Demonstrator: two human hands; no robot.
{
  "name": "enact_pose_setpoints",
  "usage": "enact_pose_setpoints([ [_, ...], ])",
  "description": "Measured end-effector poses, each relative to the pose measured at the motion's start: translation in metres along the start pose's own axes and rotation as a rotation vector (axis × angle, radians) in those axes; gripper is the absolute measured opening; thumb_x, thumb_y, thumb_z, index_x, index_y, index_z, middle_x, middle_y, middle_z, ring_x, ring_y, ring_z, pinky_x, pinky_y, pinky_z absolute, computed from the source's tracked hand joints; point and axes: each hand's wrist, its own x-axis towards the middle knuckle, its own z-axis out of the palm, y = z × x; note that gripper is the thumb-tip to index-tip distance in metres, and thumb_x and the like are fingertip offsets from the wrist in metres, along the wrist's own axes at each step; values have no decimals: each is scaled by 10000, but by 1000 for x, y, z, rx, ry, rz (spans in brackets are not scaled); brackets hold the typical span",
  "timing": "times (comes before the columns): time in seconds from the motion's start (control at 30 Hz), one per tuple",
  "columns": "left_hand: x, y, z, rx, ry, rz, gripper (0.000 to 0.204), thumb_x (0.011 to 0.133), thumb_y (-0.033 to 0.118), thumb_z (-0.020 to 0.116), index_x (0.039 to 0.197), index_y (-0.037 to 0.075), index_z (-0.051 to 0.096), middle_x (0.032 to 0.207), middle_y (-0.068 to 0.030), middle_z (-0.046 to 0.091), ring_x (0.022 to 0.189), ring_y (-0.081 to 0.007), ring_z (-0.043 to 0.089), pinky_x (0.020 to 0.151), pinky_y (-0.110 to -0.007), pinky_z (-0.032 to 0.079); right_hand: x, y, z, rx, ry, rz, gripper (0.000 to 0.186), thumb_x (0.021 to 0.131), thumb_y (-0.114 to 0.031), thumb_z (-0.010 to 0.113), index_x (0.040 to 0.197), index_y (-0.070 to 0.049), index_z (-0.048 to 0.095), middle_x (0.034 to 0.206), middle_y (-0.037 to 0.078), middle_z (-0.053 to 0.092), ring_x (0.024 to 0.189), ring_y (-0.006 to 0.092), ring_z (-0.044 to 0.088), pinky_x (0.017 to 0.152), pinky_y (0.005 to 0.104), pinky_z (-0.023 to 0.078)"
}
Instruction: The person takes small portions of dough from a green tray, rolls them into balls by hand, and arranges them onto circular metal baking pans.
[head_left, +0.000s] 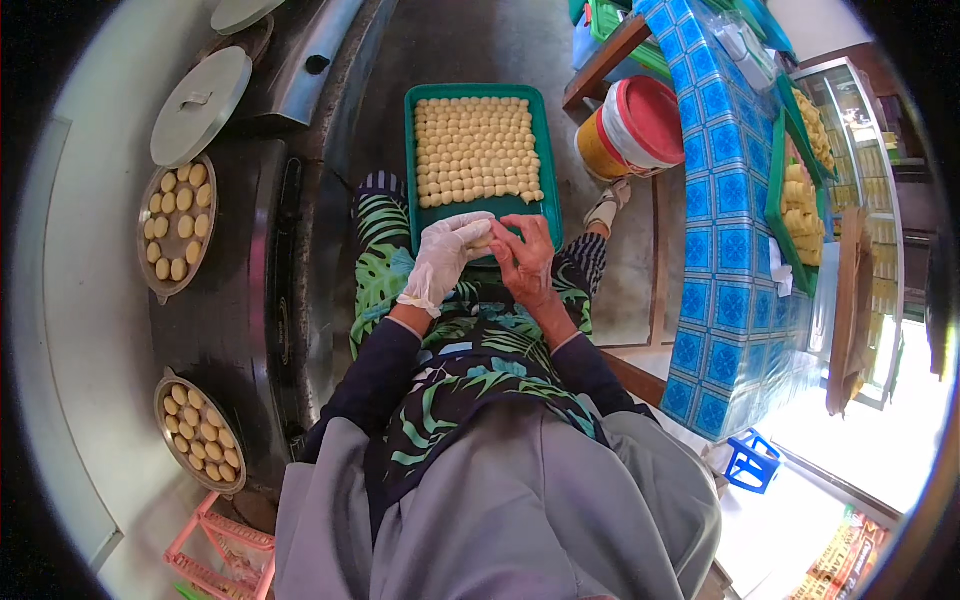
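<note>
Over my lap, my left hand (pixel 441 262), in a thin whitish glove, pinches a small pale dough ball (pixel 483 241). My bare right hand (pixel 529 264) meets it there, with thumb and fingertips closed against the same piece. Fingers partly cover the dough, so its full shape is hidden. Just beyond both hands lies a green tray (pixel 410 130), its near end by my knees. Rows of small, round, pale dough balls (pixel 475 150) fill most of it, packed closely. A bare green strip shows at the tray's near end.
On the left, two round pans (pixel 149 268) (pixel 164 388) of browned round pieces sit on a dark stove (pixel 225 320), near a grey lid (pixel 203 105). Right stand a red-lidded bucket (pixel 650 122) and a table with blue checked cloth (pixel 715 260), bearing green trays (pixel 774 205) of pastries.
</note>
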Motion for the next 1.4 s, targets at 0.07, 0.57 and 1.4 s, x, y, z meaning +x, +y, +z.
enact_pose_setpoints([
  [0.07, 2, -2, 1, -47, -15, 10, 222, 886, 70, 640, 1091, -17, 639, 992, -98, 670, 863, -173, 662, 806, -310, 552, -2, 4, 2, 183, -22, 120, 267, 955, -172, 517, 1099, -13, 675, 1142, 132, 613, 1057, 268, 548, 894, 362, 443],
  [0.57, 10, -15, 44, -268, -115, 163, 560, 1001, 402, 470, 1414, 29, 408, 1340, -66, 498, 1231, -154, 480, 1067, -289, 353, 46, -24, 34, 1140, 303, 592, 809, 973, -632, 155, 1509, -26, 178, 1483, 230, 335, 1382, 300, 300, 1141, 396, 193],
  [1.4, 8, -5, 24, -620, -230, 29, 341, 1005, 201, 471, 1251, -33, 501, 1253, -162, 563, 1169, -279, 557, 1047, -456, 450, 19, 0, 6, 357, 82, 114, 851, 768, -272, 775, 1451, -21, 334, 1197, 89, 656, 1163, 278, 500, 1033, 398, 341],
])
